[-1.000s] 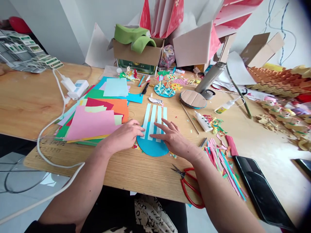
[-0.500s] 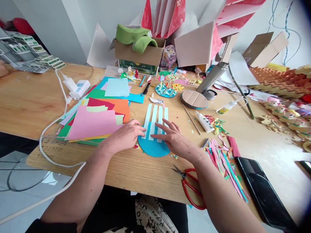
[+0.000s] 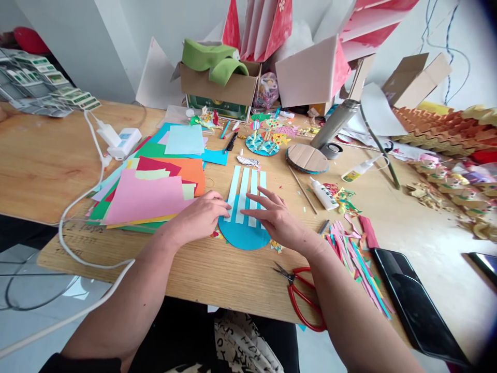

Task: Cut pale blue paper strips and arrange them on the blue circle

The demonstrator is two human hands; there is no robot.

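A round blue paper piece [image 3: 245, 237] lies flat at the middle of the table. Several pale strips [image 3: 244, 181] run side by side over it and stick out past its far edge. My left hand [image 3: 207, 212] rests at the left edge of the blue piece, fingers bent together and fingertips at the leftmost strip; what they hold, if anything, is too small to tell. My right hand [image 3: 277, 217] lies over the right strips, its fingers spread and holding nothing. Red-handled scissors [image 3: 303, 295] lie beside my right forearm.
Coloured paper sheets [image 3: 145, 194] are stacked at the left. Behind stand a cardboard box [image 3: 219, 85] and a steel flask [image 3: 336, 124]. To the right are a glue bottle [image 3: 323, 194], paper strips [image 3: 359, 259] and a black phone [image 3: 415, 300]. A white cable [image 3: 64, 223] crosses the left side.
The whole view has shifted slightly, with things a little further left. Both hands keep nearly the same place on the blue piece and strips.
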